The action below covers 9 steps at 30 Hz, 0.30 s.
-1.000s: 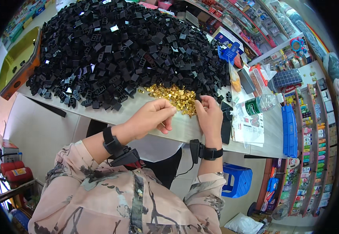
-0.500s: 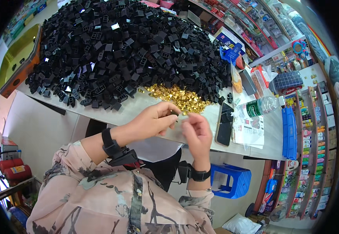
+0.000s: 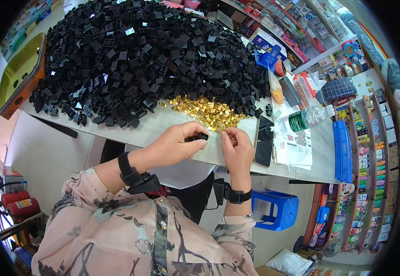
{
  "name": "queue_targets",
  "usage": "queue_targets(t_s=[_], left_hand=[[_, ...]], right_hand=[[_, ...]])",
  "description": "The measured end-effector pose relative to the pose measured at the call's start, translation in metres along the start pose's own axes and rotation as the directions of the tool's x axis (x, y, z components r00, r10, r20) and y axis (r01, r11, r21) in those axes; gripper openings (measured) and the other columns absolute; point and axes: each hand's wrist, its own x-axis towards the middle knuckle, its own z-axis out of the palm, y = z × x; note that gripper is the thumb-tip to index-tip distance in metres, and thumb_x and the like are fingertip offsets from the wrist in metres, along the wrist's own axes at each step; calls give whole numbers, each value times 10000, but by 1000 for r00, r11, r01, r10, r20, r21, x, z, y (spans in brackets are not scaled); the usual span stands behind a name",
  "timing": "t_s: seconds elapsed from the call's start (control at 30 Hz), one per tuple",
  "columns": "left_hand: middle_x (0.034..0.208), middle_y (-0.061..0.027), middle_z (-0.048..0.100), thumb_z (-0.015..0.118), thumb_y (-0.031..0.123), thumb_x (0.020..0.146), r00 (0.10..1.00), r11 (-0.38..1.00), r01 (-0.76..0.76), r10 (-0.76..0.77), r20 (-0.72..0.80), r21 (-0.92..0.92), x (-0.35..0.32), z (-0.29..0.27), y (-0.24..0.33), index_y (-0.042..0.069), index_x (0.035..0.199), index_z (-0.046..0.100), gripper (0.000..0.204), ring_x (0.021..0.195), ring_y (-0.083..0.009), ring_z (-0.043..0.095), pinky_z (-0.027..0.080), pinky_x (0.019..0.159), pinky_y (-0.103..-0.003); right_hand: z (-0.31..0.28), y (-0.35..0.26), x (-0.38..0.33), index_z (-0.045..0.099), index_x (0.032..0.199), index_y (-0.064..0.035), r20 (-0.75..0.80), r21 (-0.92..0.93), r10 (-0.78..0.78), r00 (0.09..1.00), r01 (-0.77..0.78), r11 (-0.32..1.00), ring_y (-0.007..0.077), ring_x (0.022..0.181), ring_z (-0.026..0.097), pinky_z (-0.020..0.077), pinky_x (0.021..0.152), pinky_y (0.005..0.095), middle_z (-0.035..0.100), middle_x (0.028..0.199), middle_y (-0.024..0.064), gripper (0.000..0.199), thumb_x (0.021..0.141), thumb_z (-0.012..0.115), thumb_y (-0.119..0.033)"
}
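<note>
My left hand [image 3: 174, 143] is closed around a small black plastic block [image 3: 198, 137], which shows between the thumb and fingers. My right hand [image 3: 239, 146] is apart from it by a small gap, its thumb and fingertips pinched together at the near edge of a heap of small gold metal pieces [image 3: 204, 112]. Whatever lies in that pinch is too small to make out. Behind the gold pieces rises a large pile of similar black plastic blocks [image 3: 131, 64], spread over the pale table [image 3: 147, 131].
Right of my hands lie a dark phone [image 3: 264, 142], printed papers [image 3: 296, 156] and a clear bottle [image 3: 308, 118] on its side. A yellow-lined box [image 3: 18, 76] stands at the left. A blue stool [image 3: 275, 209] is below the table; stocked shelves [image 3: 370, 170] line the right.
My right hand has turned and its fingertips have come down to the gold pieces' near edge. The black block in my left hand is now more visible.
</note>
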Motion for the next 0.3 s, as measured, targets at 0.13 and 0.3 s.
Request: queue_targets(t_s=[0.13,0.3], left_hand=[[908,-28,608,566,102,925,1000,1000,4,-4,-4,27,1,2,0,39,1148,539,233,669,-59,537,454,580,-213],[931,-30,608,571,111,924,1000,996,-17,16,13,83,0,2,-1,44,1158,539,245,685,-71,547,472,598,-224]], right_hand=[[2,5,1,657,921,-16,-5,168,30,1000,-29,985,69,626,576,457,553,226,646,800,36,131,862,669,-132],[-1,9,1,597,1172,-92,143,486,302,943,-332,808,97,714,640,500,628,209,685,880,52,258,918,599,-136]])
